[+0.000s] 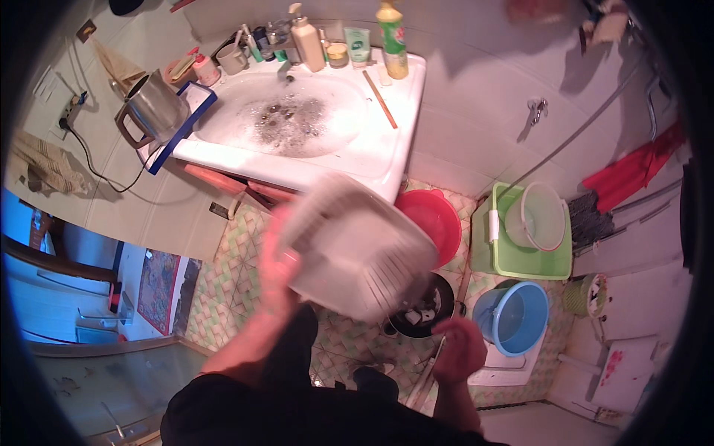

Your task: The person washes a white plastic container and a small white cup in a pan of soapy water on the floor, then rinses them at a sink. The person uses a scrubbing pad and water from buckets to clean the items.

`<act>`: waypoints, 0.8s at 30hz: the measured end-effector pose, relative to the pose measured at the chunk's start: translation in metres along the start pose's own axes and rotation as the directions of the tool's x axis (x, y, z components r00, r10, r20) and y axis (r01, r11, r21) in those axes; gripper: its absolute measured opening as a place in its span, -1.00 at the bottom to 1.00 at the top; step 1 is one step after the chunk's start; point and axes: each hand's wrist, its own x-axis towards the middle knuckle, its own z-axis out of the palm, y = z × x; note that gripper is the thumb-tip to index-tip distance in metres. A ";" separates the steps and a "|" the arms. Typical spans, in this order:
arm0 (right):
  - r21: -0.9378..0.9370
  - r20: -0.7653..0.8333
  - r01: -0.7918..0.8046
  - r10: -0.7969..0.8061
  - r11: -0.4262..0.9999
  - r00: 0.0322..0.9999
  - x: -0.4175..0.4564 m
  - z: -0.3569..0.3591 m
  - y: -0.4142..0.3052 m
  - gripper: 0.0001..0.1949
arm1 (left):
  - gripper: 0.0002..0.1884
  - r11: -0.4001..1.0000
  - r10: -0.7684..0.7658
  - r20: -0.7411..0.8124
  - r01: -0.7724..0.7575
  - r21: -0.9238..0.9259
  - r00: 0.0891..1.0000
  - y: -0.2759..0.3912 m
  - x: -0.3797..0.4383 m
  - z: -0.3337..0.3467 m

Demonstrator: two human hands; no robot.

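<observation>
My left hand [280, 270] grips a pale ribbed plastic basin [348, 245] by its left side. The basin is tilted, blurred by motion, and held above the floor in front of the sink. No contents show inside it. Lower right, my right hand [459, 350] is apart from the basin, its fingers curled. Whether anything is inside those fingers cannot be seen. Just beyond the right hand, a round black container [422, 309] holds white scraps and is partly covered by the basin. Ahead, the white sink [346, 134] holds murky water with dark bits and foam.
A metal kettle [159, 108] stands on a blue-edged tray [203, 100] at the sink's left. Bottles, including a green-yellow one [394, 42], line its back edge. On the right are a red basin [440, 223], a green tub [485, 245] and a blue bucket [521, 318].
</observation>
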 end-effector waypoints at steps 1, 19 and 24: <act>0.040 0.061 -0.037 0.035 0.999 0.998 0.027 0.013 -0.009 -0.92 | -0.15 1.000 0.015 -0.163 -0.017 -0.009 0.986 0.011 0.018 -0.021; -0.735 0.613 0.193 0.516 0.650 0.598 0.272 0.458 0.135 -0.69 | -0.29 0.718 0.221 -0.256 0.020 0.695 0.941 -0.020 0.333 -0.248; 0.222 0.448 -0.932 0.820 0.286 0.358 0.307 0.428 0.102 -0.70 | -0.27 0.781 0.082 -0.210 0.068 0.620 0.974 -0.054 0.352 -0.262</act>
